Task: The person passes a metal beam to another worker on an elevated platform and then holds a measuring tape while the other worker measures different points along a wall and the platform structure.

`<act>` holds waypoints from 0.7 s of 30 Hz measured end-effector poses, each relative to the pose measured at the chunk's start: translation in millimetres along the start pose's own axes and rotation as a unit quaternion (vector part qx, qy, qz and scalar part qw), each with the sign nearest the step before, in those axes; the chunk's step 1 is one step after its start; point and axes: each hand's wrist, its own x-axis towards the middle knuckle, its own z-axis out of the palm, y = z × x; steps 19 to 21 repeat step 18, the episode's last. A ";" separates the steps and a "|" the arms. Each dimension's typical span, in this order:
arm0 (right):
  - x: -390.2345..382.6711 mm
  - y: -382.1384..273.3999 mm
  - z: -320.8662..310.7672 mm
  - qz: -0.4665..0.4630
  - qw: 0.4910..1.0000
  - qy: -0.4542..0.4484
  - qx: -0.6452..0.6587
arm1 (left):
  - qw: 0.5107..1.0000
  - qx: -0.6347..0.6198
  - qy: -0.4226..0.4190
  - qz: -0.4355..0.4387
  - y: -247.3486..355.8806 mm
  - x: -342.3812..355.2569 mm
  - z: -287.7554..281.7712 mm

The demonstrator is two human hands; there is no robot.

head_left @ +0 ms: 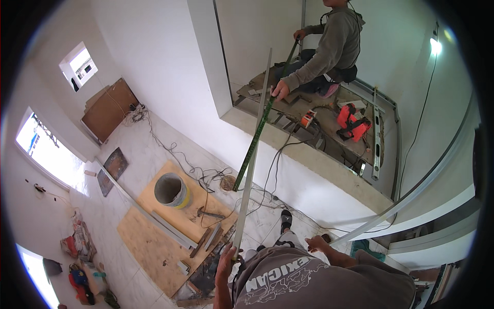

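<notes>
My left hand (225, 263) is closed around the lower end of a long, thin metal profile (245, 198). The profile rises away from me toward the raised ledge. A small yellowish item beside those fingers is too unclear to name. My right hand (316, 244) hangs in front of my body, its fingers apart and partly bent, with nothing visible in them. A co-worker kneeling on the ledge holds a long dark-green strip with markings (255, 139) in both hands. That strip slants downward alongside my profile, and the co-worker's nearer hand (280, 90) is close to the profile's upper part.
A bucket (171, 190) and a hammer (210, 213) sit on a plywood sheet (141, 232), with metal pieces alongside. Cables (193, 167) trail across the tiled floor. The ledge (309, 157) carries a spirit level (377, 141) and red tools (354, 123). Another long metal profile (370, 224) curves past on the right.
</notes>
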 end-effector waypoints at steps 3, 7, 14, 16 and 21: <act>28.5 33.1 -5.8 -0.112 0.992 -0.015 -0.063 | 0.999 0.043 0.011 0.008 0.1 8.1 2.9; 65.3 33.1 2.8 -0.099 0.990 -0.031 -0.100 | 0.996 0.073 0.041 0.014 -17.3 14.3 -15.9; 5.1 -8.8 -1.4 -0.030 0.998 -0.018 -0.055 | 0.979 0.187 0.079 0.013 -25.3 34.0 -19.7; 2.1 -1.8 -8.2 -0.296 0.907 -0.071 -0.290 | 0.973 0.215 0.084 0.022 -32.8 39.7 -26.6; 29.5 7.3 -10.0 -0.300 0.842 -0.051 -0.445 | 0.941 0.324 0.089 0.037 -43.0 45.5 -37.1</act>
